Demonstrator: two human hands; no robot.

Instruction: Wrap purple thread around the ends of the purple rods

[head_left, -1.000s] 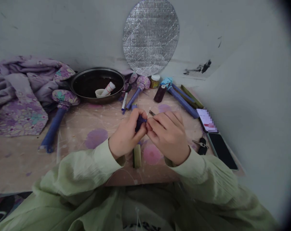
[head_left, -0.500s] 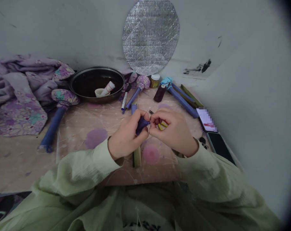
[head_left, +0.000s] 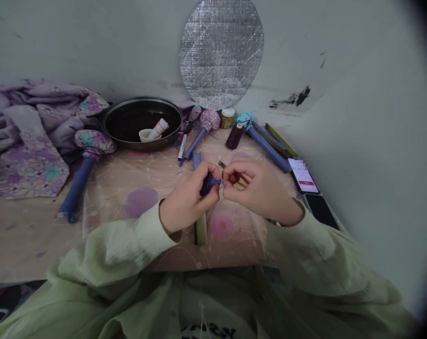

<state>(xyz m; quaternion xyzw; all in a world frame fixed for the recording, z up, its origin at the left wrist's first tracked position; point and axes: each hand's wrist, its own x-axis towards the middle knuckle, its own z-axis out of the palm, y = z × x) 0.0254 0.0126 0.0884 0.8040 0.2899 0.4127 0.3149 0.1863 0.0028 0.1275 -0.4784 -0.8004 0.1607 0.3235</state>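
Note:
My left hand is closed around a small piece of dark blue cloth, with its gathered end poking out between thumb and forefinger. Against that end, the thumb and forefinger of my right hand are pinched together; what lies between them is too small to make out. Behind the right fingers lies a tool with red and yellow handles, partly hidden, its thin metal tips showing above. Under my left hand runs a flat green strip, and a blue-wrapped piece shows beyond the hand.
A black pan holding a small white cup stands at the back. Left are floral cloth and a blue-handled padded stick. A dark thread spool, a jar and phones sit to the right.
My right hand has shifted slightly right, opening a small gap from the left fingertips. The left hand keeps its hold on the blue cloth, almost still.

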